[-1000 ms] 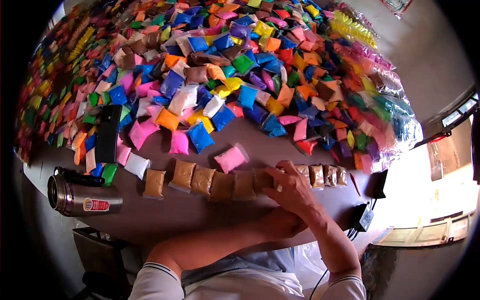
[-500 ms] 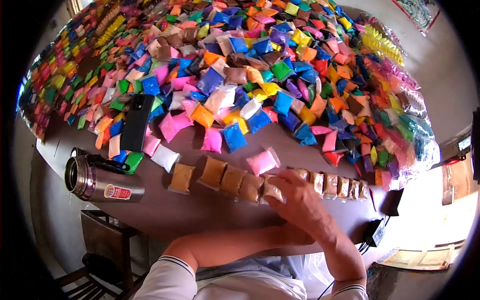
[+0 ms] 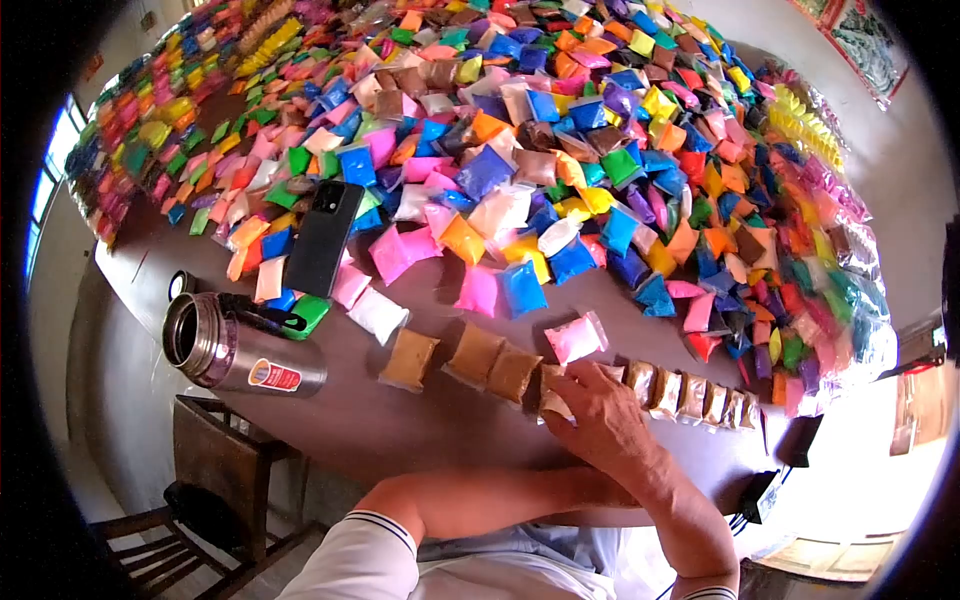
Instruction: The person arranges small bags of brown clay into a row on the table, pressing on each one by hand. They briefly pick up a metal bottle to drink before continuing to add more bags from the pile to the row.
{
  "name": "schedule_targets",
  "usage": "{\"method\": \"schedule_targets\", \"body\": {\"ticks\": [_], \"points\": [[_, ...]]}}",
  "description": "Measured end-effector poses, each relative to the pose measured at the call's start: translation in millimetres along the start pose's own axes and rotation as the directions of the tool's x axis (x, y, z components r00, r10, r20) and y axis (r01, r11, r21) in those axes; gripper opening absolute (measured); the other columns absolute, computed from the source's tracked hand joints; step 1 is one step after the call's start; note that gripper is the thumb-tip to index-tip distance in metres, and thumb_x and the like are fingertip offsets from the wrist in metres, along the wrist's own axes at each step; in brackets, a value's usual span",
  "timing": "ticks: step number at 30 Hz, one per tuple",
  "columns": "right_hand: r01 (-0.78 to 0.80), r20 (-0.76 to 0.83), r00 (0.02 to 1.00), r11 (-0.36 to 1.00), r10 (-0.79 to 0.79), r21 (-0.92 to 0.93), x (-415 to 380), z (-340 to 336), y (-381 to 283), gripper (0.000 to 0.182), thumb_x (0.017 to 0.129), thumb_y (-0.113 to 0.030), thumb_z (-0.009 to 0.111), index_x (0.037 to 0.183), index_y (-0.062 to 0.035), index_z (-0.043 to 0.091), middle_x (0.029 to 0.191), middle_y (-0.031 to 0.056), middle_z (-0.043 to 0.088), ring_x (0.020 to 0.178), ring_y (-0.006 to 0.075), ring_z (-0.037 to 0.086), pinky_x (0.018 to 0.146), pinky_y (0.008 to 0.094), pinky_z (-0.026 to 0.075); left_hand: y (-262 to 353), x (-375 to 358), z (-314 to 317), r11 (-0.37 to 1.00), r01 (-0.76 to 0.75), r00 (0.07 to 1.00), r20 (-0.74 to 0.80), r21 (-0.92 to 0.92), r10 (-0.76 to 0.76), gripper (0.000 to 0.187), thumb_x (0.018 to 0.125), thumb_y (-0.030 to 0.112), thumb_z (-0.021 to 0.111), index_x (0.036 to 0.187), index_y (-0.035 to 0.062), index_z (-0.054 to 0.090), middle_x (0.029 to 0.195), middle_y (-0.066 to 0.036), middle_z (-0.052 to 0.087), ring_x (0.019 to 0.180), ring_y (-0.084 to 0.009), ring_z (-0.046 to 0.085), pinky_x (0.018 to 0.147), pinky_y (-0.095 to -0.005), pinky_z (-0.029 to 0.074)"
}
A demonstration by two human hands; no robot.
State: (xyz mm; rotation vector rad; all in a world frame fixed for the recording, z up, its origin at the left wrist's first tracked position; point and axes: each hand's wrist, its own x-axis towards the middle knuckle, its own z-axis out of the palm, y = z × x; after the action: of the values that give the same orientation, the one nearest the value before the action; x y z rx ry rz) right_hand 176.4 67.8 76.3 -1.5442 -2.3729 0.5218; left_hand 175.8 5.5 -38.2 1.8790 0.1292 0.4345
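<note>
My right hand (image 3: 612, 420) reaches over a row of small clear packets with brown filling. Its thumb and fingers close on a brown packet (image 3: 556, 398) in the row. Left of it lie two brown packets touching each other, one of them a brown packet (image 3: 473, 352) at the row's end. A separate brown packet (image 3: 408, 360) sits further left. Several narrower-looking brown packets (image 3: 690, 397) continue to the right of the hand. A pink packet (image 3: 576, 338) rests just beyond the fingers. My left forearm (image 3: 500, 505) crosses under the right wrist, which hides my left hand.
A big heap of colourful packets (image 3: 490, 170) covers the far part of the table (image 3: 400, 420). A black phone (image 3: 325, 240) leans on packets at left, near an open steel flask (image 3: 260, 350). A chair (image 3: 215, 480) stands at lower left; a black cabled object (image 3: 760, 495) is at right.
The view has shifted, so things appear further right and lower. Along the row, my right hand has moved left by about one packet. The left forearm stays under the right wrist.
</note>
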Motion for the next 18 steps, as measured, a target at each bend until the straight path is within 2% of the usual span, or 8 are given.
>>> {"method": "schedule_targets", "body": {"ticks": [2, 3, 5, 6, 10, 13, 16, 18], "points": [[0.117, -0.037, 0.993, 0.992, -0.115, 0.057, 12, 7, -10, 0.044, 0.075, -0.016, 0.075, 0.116, -0.0050, 0.061, 0.109, 0.0137, 0.057, 0.104, 0.0342, 0.059, 0.087, 0.0444, 0.051, -2, 0, 0, 0.999, -0.010, 0.998, -0.054, -0.049, 0.008, 0.027, 0.100, 0.023, 0.057, 0.118, 0.0038, 0.060, 0.118, -0.014, 0.063, 0.109, -0.0248, 0.059, 0.095, -0.0385, 0.046], [0.124, -0.039, 0.992, 0.991, -0.121, 0.060, 19, 11, -18, 0.044, 0.075, -0.016, 0.075, 0.116, -0.0050, 0.061, 0.109, 0.0137, 0.057, 0.104, 0.0342, 0.059, 0.087, 0.0444, 0.051, -3, 0, 2, 0.997, -0.018, 0.996, -0.086, -0.077, 0.012, 0.027, 0.100, 0.023, 0.057, 0.118, 0.0038, 0.060, 0.118, -0.014, 0.063, 0.109, -0.0247, 0.059, 0.095, -0.0385, 0.046], [0.154, -0.149, 0.976, 0.987, -0.160, -0.050, 34, 18, -36, 0.048, 0.077, -0.018, 0.075, 0.121, -0.0072, 0.060, 0.121, 0.0138, 0.053, 0.110, 0.0353, 0.058, 0.085, 0.0438, 0.053, -2, -1, 8, 0.992, -0.022, 0.989, -0.146, -0.125, 0.004, 0.027, 0.100, 0.022, 0.057, 0.118, 0.0037, 0.060, 0.118, -0.014, 0.063, 0.109, -0.0246, 0.059, 0.095, -0.0384, 0.046], [0.168, -0.073, 0.982, 0.985, -0.171, -0.050, 40, 29, -34, 0.049, 0.077, -0.017, 0.073, 0.123, -0.0063, 0.057, 0.125, 0.0156, 0.050, 0.113, 0.0358, 0.054, 0.086, 0.0430, 0.052, 0, -2, 13, 0.990, -0.025, 0.984, -0.179, -0.141, -0.001, 0.027, 0.100, 0.022, 0.057, 0.118, 0.0037, 0.060, 0.118, -0.014, 0.063, 0.109, -0.0246, 0.059, 0.095, -0.0384, 0.046], [0.223, -0.109, 0.966, 0.967, -0.236, -0.120, 42, 56, -32, 0.046, 0.076, -0.016, 0.071, 0.120, -0.0061, 0.059, 0.123, 0.0165, 0.051, 0.114, 0.0353, 0.052, 0.092, 0.0428, 0.049, 5, -5, 27, 0.975, -0.019, 0.966, -0.257, -0.220, -0.039, 0.027, 0.100, 0.022, 0.057, 0.119, 0.0036, 0.059, 0.118, -0.013, 0.063, 0.109, -0.0243, 0.059, 0.095, -0.0383, 0.046], [0.258, -0.013, 0.966, 0.964, -0.259, -0.068, 35, 60, -29, 0.041, 0.075, -0.016, 0.069, 0.115, -0.0070, 0.061, 0.122, 0.0165, 0.051, 0.115, 0.0339, 0.051, 0.095, 0.0438, 0.046, 7, -6, 34, 0.960, -0.029, 0.953, -0.297, -0.278, -0.057, 0.027, 0.100, 0.021, 0.057, 0.119, 0.0036, 0.059, 0.118, -0.013, 0.063, 0.109, -0.0242, 0.059, 0.095, -0.0382, 0.046], [0.295, -0.127, 0.945, 0.952, -0.303, -0.078, 31, 61, -30, 0.037, 0.075, -0.014, 0.069, 0.110, -0.0067, 0.063, 0.122, 0.0162, 0.051, 0.116, 0.0332, 0.050, 0.095, 0.0444, 0.046, 5, -7, 39, 0.934, -0.049, 0.950, -0.306, -0.354, -0.066, 0.027, 0.100, 0.021, 0.057, 0.120, 0.0035, 0.059, 0.119, -0.013, 0.063, 0.110, -0.0240, 0.059, 0.095, -0.0381, 0.046], [0.296, -0.152, 0.948, 0.952, -0.281, 0.082, 29, 57, -33, 0.034, 0.074, -0.011, 0.068, 0.107, -0.0060, 0.064, 0.121, 0.0168, 0.054, 0.113, 0.0334, 0.053, 0.094, 0.0449, 0.046, 0, -5, 41, 0.895, -0.058, 0.956, -0.283, -0.442, -0.078, 0.027, 0.100, 0.021, 0.057, 0.120, 0.0035, 0.059, 0.119, -0.013, 0.063, 0.110, -0.0239, 0.059, 0.095, -0.0380, 0.046]]}}
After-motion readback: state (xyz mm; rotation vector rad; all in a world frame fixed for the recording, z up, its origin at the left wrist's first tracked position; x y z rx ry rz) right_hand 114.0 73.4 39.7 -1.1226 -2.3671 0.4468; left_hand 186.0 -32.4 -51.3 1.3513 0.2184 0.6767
